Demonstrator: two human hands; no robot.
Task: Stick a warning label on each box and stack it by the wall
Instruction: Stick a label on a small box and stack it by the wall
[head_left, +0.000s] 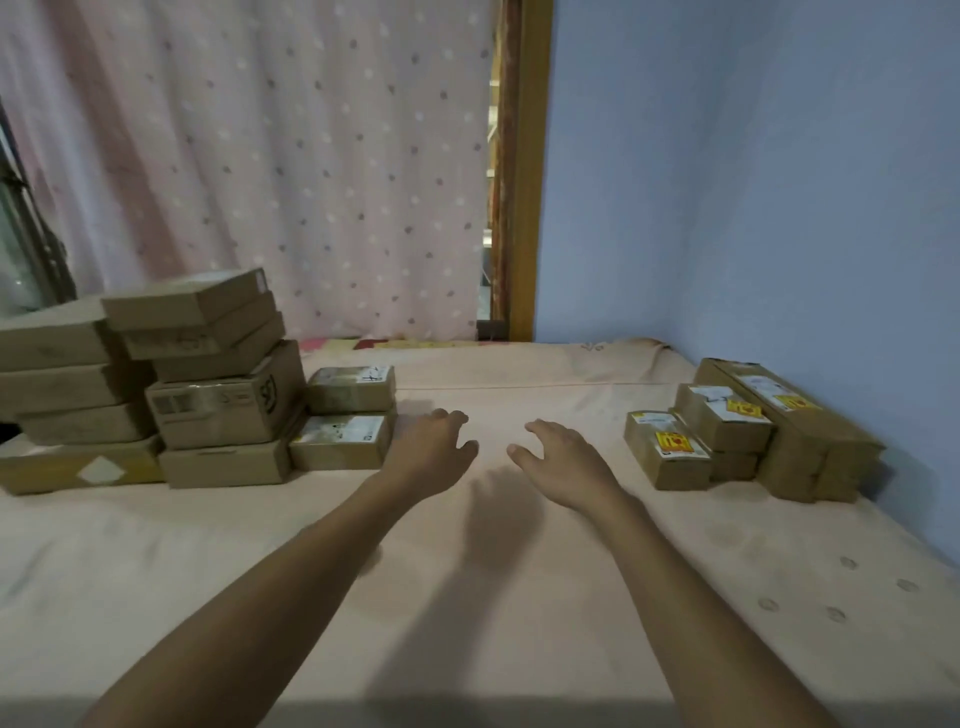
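Boxes (223, 410) without labels sit piled on the bed (519, 597) at nine o'clock, the nearest small pair (345, 421) stacked just beside the left hand (434, 449), while at three o'clock a lower stack (727, 431) lies by the blue wall (779, 208), its tops bearing yellow-and-red labels (672, 441) (three show). Both hands hover over the sheet at the middle, the left at nine o'clock of the right hand (563, 460), near each other but apart, with a dotted pink curtain (285, 156) at twelve o'clock. Their fingers (540, 428) are loosely spread and slightly bent, holding nothing.
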